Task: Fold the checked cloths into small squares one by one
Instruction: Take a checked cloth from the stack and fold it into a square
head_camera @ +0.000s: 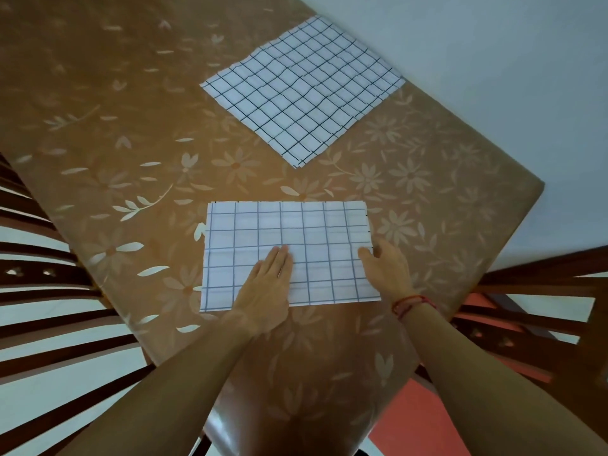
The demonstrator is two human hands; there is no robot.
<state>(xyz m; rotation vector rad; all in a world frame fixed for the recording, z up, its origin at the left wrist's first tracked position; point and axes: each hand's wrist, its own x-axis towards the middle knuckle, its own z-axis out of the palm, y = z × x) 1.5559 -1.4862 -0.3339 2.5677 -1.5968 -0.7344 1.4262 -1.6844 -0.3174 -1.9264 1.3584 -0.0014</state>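
The left hand point(266, 284) presses flat, fingers point(279, 258) together, on the white blue-checked folded cloth point(296, 222). I cannot tell the right hand point(386, 269) grip. An uneven pull could skew the layers.

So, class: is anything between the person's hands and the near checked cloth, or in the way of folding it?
Nothing visible does. The left hand lies flat on the near cloth, the right hand is at its right edge, and the other cloths lie apart, farther away.

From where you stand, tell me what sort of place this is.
Probably a home dining room: a table under a brown flowered cover, wooden chairs drawn up on both sides, and checked cloths laid out for folding.
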